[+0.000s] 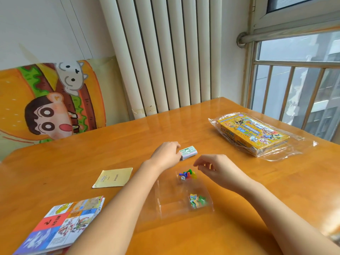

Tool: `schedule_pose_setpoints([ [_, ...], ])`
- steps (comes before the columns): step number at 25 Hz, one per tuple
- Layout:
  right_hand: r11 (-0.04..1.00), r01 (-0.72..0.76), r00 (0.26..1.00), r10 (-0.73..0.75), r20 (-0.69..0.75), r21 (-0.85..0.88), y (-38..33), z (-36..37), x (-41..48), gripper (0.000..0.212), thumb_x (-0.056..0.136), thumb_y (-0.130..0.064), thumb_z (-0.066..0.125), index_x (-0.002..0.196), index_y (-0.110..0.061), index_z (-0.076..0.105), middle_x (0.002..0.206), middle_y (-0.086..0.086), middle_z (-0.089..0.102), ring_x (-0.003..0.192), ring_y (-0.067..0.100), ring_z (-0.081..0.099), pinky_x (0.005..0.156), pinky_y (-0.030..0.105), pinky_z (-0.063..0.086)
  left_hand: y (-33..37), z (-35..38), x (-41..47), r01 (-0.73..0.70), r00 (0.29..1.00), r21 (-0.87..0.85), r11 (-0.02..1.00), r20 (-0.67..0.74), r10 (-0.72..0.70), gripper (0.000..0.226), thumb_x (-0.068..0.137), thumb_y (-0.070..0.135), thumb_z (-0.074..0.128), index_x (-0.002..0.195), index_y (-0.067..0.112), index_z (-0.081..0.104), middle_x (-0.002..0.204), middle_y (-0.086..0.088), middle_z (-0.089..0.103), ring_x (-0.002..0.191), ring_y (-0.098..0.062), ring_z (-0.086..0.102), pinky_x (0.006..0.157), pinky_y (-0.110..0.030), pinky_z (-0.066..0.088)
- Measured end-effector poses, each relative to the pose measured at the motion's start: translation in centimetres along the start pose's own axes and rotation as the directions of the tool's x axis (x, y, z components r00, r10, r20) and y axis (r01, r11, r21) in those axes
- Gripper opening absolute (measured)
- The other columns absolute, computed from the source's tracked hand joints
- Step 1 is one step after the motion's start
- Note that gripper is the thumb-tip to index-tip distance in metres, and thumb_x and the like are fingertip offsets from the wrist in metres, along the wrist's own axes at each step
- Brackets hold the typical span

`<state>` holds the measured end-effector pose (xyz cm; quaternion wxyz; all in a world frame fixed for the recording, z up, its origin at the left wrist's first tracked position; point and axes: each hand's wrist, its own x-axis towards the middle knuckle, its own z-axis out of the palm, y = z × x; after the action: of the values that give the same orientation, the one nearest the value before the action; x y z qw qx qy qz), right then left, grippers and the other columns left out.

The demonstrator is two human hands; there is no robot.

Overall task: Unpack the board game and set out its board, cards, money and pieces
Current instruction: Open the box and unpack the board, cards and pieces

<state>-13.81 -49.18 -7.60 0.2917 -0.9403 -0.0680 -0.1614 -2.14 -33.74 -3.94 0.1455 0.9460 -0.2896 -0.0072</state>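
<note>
The left hand (165,153) lies knuckles-up on the wooden table (257,190), its fingers curled over the left end of a stack of play money (189,155), which it grips. The stack lies flat near the middle of the table, a green-printed note on top.

The right hand (215,168) hovers just to the right of the stack and above the far end of a clear plastic tray (165,207). Its fingers are half curled, with thumb and forefinger close together. Nothing coloured shows between them, and I cannot tell whether they pinch any clear plastic.

Right under those fingertips, at the tray's far end, sits a cluster of small pawns (187,174) in blue, red, green and yellow, with 1 white die (182,178) touching them. At the tray's near right corner lies a pile of small flat pieces (198,200) in green, yellow and purple.

A pale yellow booklet (113,177) lies flat to the left of the left forearm. The folded game board (64,223), printed in bright squares, lies at the table's near left edge. The yellow game box (252,133) rests inside loose clear wrap (287,153) at the far right, well apart from both hands.

Behind the table stand a white radiator (165,52), a cartoon burger picture (46,100) and a barred window (303,80).
</note>
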Motion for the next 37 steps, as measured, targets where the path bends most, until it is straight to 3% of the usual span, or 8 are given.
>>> schedule_pose_setpoints([
  [4,0.983,0.148,0.988,-0.151,-0.023,-0.112,-1.5,1.5,-5.1,0.038,0.087,-0.062,0.047,0.095,-0.029,0.065,0.092,-0.017,0.060,0.088,0.000,0.046,0.078,0.015,0.037,-2.9,0.1,-7.0,-0.098,0.990,-0.080,0.992,-0.108,0.089,0.033,0.094,0.023,0.052,0.126,0.016,0.057,0.124,0.001,0.058,0.113,-0.014,0.053,0.094,-0.021,0.036],
  [9,0.836,0.158,0.959,-0.257,-0.120,-0.525,-3.3,4.6,-7.1,0.065,0.082,-0.079,0.025,0.083,-0.029,0.066,0.082,-0.014,0.063,0.086,0.013,0.056,0.071,0.026,0.048,-6.4,3.3,-12.3,-0.035,0.985,-0.211,0.977,-0.173,-0.002,0.037,0.096,0.026,0.050,0.133,0.020,0.051,0.142,0.004,0.042,0.137,-0.013,0.032,0.110,-0.019,0.020],
  [12,0.764,0.103,0.940,-0.284,-0.188,-0.637,-3.5,6.3,-6.7,0.068,0.080,-0.077,0.025,0.075,-0.023,0.066,0.073,-0.007,0.062,0.079,0.017,0.059,0.076,0.028,0.040,-6.4,4.1,-12.8,0.004,0.984,-0.316,0.949,-0.169,-0.060,0.038,0.098,0.022,0.046,0.136,0.020,0.049,0.151,0.002,0.032,0.145,-0.014,0.015,0.112,-0.020,0.010],
  [17,0.705,0.142,0.917,-0.359,-0.176,-0.695,-4.2,6.7,-5.6,0.055,0.077,-0.069,0.031,0.065,-0.023,0.057,0.063,-0.006,0.054,0.058,0.013,0.057,0.060,0.025,0.043,-6.7,4.7,-12.9,-0.013,0.971,-0.416,0.909,-0.220,-0.087,0.036,0.098,0.008,0.043,0.129,0.020,0.055,0.149,0.001,0.035,0.144,-0.014,0.015,0.106,-0.012,0.008],
  [21,0.743,0.115,0.902,-0.357,-0.245,-0.659,-4.4,7.0,-5.5,0.063,0.078,-0.076,0.026,0.063,-0.022,0.053,0.062,-0.006,0.053,0.057,0.014,0.056,0.063,0.029,0.028,-6.6,4.8,-12.9,-0.003,0.965,-0.441,0.897,-0.238,-0.114,0.039,0.096,0.001,0.041,0.126,0.019,0.057,0.148,0.000,0.037,0.144,-0.014,0.016,0.106,-0.011,0.008],
  [26,0.796,0.104,0.907,-0.322,-0.272,-0.597,-5.0,6.8,-5.5,0.064,0.087,-0.076,0.010,0.059,-0.027,0.041,0.056,-0.009,0.052,0.053,0.012,0.054,0.054,0.023,0.041,-6.5,4.5,-13.2,0.007,0.965,-0.456,0.890,-0.229,-0.126,0.043,0.094,-0.003,0.039,0.126,0.019,0.058,0.148,0.000,0.036,0.144,-0.013,0.018,0.108,-0.014,0.010],
  [32,0.853,0.199,0.918,-0.334,-0.212,-0.483,-4.4,6.2,-5.2,0.058,0.093,-0.066,0.022,0.053,-0.026,0.034,0.049,-0.011,0.030,0.043,0.012,0.046,0.057,0.022,0.027,-6.4,4.3,-13.7,-0.011,0.972,-0.464,0.886,-0.214,-0.101,0.046,0.092,-0.007,0.039,0.124,0.020,0.059,0.147,0.000,0.038,0.142,-0.013,0.022,0.104,-0.010,0.011],
  [37,0.840,0.187,0.948,-0.290,-0.130,-0.510,-4.9,5.6,-4.9,0.043,0.095,-0.043,0.038,0.057,-0.025,0.034,0.049,-0.002,0.052,0.049,0.021,0.054,0.056,0.023,0.026,-6.3,4.2,-13.9,-0.008,0.976,-0.474,0.881,-0.193,-0.095,0.047,0.092,-0.007,0.039,0.125,0.020,0.059,0.145,0.003,0.037,0.139,-0.010,0.025,0.099,-0.005,0.012],
])
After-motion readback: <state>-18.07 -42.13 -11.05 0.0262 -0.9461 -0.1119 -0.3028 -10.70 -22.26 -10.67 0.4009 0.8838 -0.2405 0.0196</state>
